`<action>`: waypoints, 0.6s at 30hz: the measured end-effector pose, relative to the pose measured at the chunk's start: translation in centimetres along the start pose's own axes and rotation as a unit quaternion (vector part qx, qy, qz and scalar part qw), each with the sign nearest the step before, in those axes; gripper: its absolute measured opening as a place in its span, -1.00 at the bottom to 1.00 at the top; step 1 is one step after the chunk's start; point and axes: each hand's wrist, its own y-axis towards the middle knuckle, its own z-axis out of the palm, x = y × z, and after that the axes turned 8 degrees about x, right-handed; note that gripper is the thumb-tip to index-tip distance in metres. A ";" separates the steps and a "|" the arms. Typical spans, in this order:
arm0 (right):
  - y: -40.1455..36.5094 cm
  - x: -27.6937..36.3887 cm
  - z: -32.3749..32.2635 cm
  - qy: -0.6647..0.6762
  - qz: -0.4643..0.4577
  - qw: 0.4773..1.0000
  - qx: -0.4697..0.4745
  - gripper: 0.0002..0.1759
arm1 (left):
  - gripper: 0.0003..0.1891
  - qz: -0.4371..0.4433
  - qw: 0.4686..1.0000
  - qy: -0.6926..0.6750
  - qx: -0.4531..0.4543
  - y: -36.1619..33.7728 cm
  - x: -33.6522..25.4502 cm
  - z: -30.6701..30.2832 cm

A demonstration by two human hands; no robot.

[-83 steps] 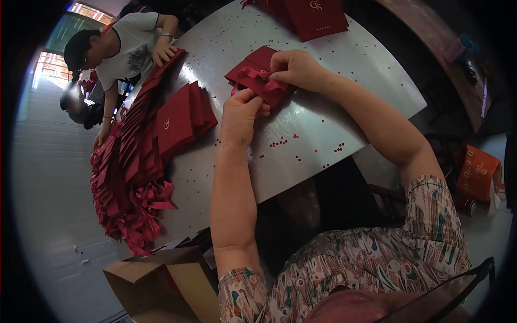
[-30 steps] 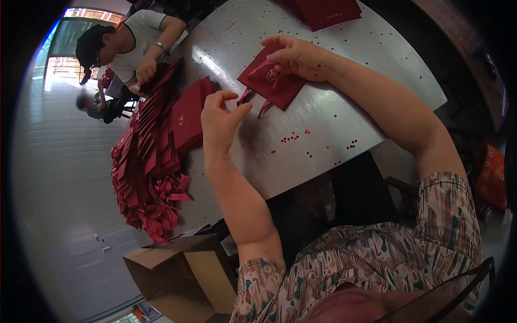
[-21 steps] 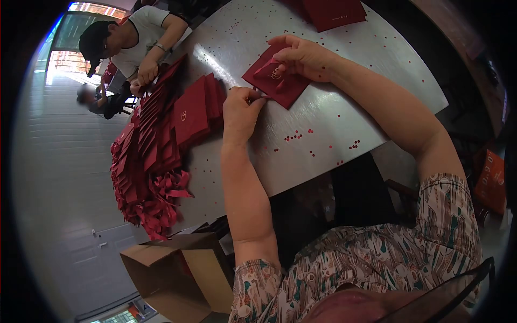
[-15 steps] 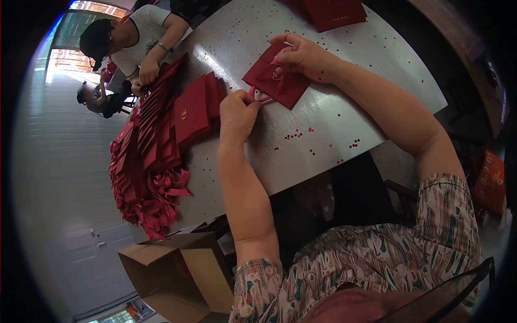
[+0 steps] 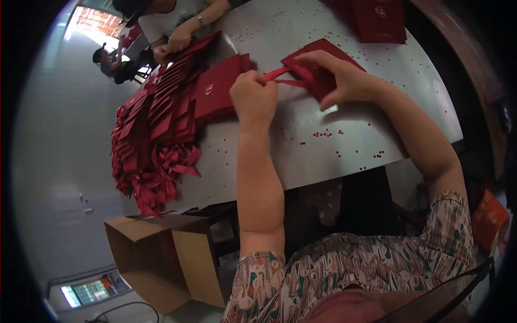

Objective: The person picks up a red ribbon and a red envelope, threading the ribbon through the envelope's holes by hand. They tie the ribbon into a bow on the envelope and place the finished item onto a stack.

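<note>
A dark red paper bag (image 5: 347,56) is held above the metal table, tilted. My right hand (image 5: 350,81) curves round its near side, fingers over the top and thumb at the lower edge. From the bag a pink-red ribbon (image 5: 291,82) stretches left in two strands. My left hand (image 5: 254,101) is closed in a fist round the ribbon's far end. Just left of that fist lies a stack of red bags with gold lettering (image 5: 218,89). The bag's inner side is partly hidden by my right hand.
Rows of red bags (image 5: 153,118) with loose ribbons (image 5: 156,185) fill the table's left side. More bags (image 5: 379,21) lie at the far edge. Small red dots (image 5: 323,134) dot the metal table (image 5: 301,161). An open cardboard box (image 5: 196,264) stands below. A co-worker's hand (image 5: 179,39) touches the bags.
My left hand now grips the ribbon drawn out to the left of the bag. My right hand has shifted from pinching at the bag's face to its side. The camera view has turned.
</note>
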 end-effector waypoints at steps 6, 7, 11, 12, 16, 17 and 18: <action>-0.4 -0.1 -0.2 -0.197 -0.007 0.980 -0.019 -0.32 | -0.86 -0.102 0.965 -0.241 0.011 0.0 -2.8 -0.9; -0.3 -0.2 -0.4 -0.245 -0.006 0.968 -0.056 -0.47 | -0.86 -0.104 0.964 -0.243 0.004 0.0 -2.7 -0.9; 0.5 0.5 -2.3 -0.306 -0.022 0.928 -0.210 -0.78 | -0.88 -0.113 0.915 -0.387 0.032 0.1 -2.4 -0.7; 1.0 1.3 -3.0 -0.252 -0.002 0.942 -0.223 -0.81 | -0.87 -0.108 0.889 -0.442 0.048 0.0 -2.6 -0.8; 4.0 4.0 -6.9 -0.232 0.024 0.947 -0.219 -0.80 | -0.90 -0.070 0.781 -0.608 0.121 -0.1 -3.1 -1.7; 4.9 3.8 -7.3 -0.229 0.019 0.950 -0.213 -0.80 | -0.91 -0.066 0.795 -0.591 0.118 -0.1 -3.0 -1.5; 6.1 2.9 -8.1 -0.231 0.015 0.965 -0.119 -0.81 | -0.92 -0.063 0.808 -0.574 0.116 0.0 -2.7 -1.1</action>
